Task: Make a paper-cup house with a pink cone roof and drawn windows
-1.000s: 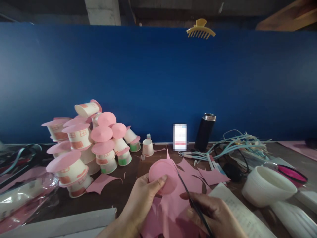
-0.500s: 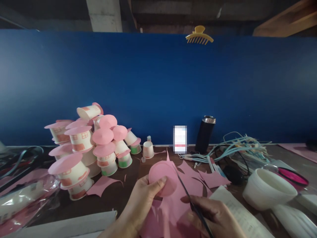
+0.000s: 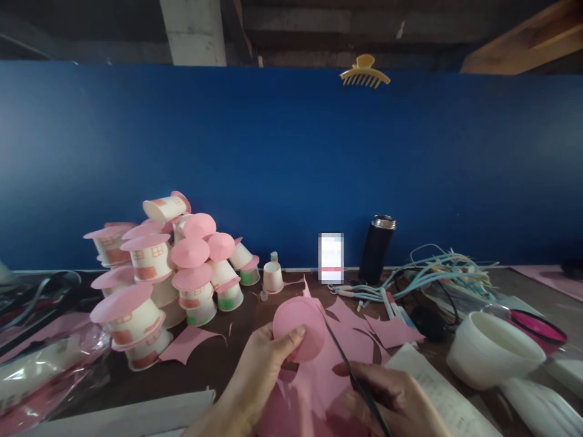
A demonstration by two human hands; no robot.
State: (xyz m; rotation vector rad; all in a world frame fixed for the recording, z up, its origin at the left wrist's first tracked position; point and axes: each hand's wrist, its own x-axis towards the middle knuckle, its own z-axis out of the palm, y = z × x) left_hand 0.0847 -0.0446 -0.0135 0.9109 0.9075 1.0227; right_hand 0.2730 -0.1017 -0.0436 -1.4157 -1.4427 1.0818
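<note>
Pink paper disc (image 3: 296,312) pinched over the bench (image 3: 195,373)

To the left, in a heap: white paper cups (image 3: 150,262) under pink paper cones (image 3: 122,302), marked with orange-red windows and doors, some with green bands low down. Near the blue wall (image 3: 273,152), a single small paper cup (image 3: 273,280); farther right, a black bottle (image 3: 377,252) with steel neck bare, contents out of sight. At far right, a nest of white bowls (image 3: 483,358), mouth tilted up. At the left edge, a clear plastic bag (image 3: 50,370) with pink and white material inside.

In the left hand (image 3: 262,358), grip closed on the disc, thumb across the near face, fingers behind. In the right hand (image 3: 392,388), grip curled round a slim dark tool (image 3: 357,377), slanting up-left to the disc's right edge; cannot tell whether touching. Beneath both, pink offcuts (image 3: 394,328) and sheets.

On the printed paper (image 3: 437,382) beside the right hand, lines too small to read. On the upright screen (image 3: 331,255), only pixelated blocks.
</note>
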